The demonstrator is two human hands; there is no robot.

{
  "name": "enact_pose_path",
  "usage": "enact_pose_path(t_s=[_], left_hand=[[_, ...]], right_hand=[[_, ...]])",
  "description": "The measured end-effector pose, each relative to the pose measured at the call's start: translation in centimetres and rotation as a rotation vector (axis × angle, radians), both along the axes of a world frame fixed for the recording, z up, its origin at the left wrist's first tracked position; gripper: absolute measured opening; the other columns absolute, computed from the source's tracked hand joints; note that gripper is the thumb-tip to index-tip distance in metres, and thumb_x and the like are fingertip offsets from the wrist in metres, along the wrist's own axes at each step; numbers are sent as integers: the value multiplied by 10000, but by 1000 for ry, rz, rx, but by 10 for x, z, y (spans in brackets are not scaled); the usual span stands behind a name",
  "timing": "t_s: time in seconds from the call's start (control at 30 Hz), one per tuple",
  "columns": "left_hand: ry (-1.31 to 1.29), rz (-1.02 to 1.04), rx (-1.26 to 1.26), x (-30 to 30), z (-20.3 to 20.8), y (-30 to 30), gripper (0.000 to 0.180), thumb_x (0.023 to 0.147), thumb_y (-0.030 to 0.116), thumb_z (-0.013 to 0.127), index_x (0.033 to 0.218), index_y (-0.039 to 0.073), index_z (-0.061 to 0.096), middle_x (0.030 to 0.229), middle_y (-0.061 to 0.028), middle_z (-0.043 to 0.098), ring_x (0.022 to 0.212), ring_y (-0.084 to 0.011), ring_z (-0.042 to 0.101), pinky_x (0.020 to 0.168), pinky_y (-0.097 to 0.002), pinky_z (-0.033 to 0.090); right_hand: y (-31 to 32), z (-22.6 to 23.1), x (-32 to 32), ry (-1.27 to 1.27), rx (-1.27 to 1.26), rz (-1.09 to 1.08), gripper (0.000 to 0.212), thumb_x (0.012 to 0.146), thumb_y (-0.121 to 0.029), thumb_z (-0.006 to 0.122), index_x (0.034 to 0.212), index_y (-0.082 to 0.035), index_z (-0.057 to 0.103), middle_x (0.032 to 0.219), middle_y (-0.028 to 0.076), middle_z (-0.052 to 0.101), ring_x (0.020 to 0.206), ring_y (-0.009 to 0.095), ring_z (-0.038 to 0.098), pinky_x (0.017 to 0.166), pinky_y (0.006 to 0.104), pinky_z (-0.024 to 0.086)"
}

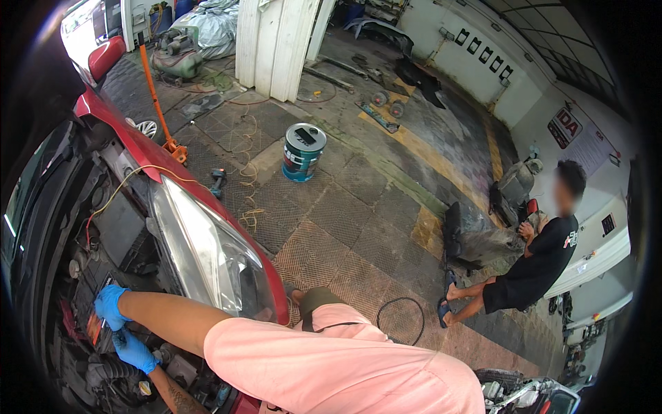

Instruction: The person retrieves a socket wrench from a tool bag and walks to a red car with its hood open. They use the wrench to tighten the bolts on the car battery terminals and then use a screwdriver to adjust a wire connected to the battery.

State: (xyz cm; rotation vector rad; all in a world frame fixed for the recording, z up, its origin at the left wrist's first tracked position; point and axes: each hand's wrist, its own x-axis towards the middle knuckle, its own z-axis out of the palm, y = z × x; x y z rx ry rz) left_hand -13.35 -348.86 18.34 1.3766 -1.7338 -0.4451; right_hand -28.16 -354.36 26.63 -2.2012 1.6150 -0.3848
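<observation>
Both my hands wear blue gloves and work close together over the open engine bay [117, 234] of a red car, at the far left. My right hand [112, 308] reaches in from the right beneath a pink sleeve [289, 348]. Its fingers are curled down beside an orange-and-dark flat part [94, 324], closed round something I cannot make out. Just below, my left hand [135, 350] comes up from the lower edge, its fingers also bent closed. What it grips is too small to tell. The clear headlight [210, 252] lies to the right of my hands.
A yellow hose [124, 181] crosses the fender. On the tiled floor are a cordless drill [218, 181], a blue-green drum [303, 155], an orange jack handle [152, 96] and a black hose loop [400, 321]. At right a person in black [534, 255] handles a grey car part [483, 241].
</observation>
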Motion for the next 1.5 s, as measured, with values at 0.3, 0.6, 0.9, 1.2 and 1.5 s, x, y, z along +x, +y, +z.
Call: enact_pose_path(t_s=[0.3, 0.6, 0.9, 1.2, 1.5], left_hand=[[-34, -38, -32, 5, -7, -4, 304, 977, 179, 606, 1121, -80, 673, 1068, -243, 720, 929, -312, 709, 825, -391, 519], [-48, -35, 15, -5, 12, 7, 280, 956, 100, 599, 1147, -96, 660, 1085, -240, 722, 931, -314, 713, 831, -394, 527], [8, -13, -3, -6, 6, 4, 280, 957, 111, 598, 1133, -97, 662, 1080, -247, 719, 922, -322, 710, 830, -396, 527], [-78, -9, -12, -2, 7, 4, 305, 963, 152, 597, 1135, -94, 654, 1087, -273, 700, 934, -365, 699, 814, -419, 520], [-138, 3, 18, 3, 4, 1, 324, 976, 184, 595, 1175, -64, 655, 1159, -242, 694, 1006, -378, 679, 867, -409, 505]], right_hand=[[7, 6, -2, -5, -16, 32, 389, 658, -310, 739, 1008, -144, 777, 988, 130, 739, 978, 346, 698, 825, 452, 558], [1, -1, 0, -13, -40, 27, 416, 638, -305, 745, 1012, -126, 771, 997, 137, 735, 997, 343, 693, 861, 439, 554], [1, 3, 1, -10, 15, 7, 437, 649, -333, 759, 1032, -124, 776, 1028, 141, 738, 999, 354, 694, 858, 437, 556], [-2, -8, 6, -22, -48, -24, 412, 652, -331, 764, 999, -111, 784, 1004, 147, 742, 984, 350, 702, 859, 433, 557], [9, 7, 0, -20, -13, 42, 399, 688, -298, 719, 1040, -121, 782, 1053, 141, 741, 1018, 346, 695, 868, 441, 551]])
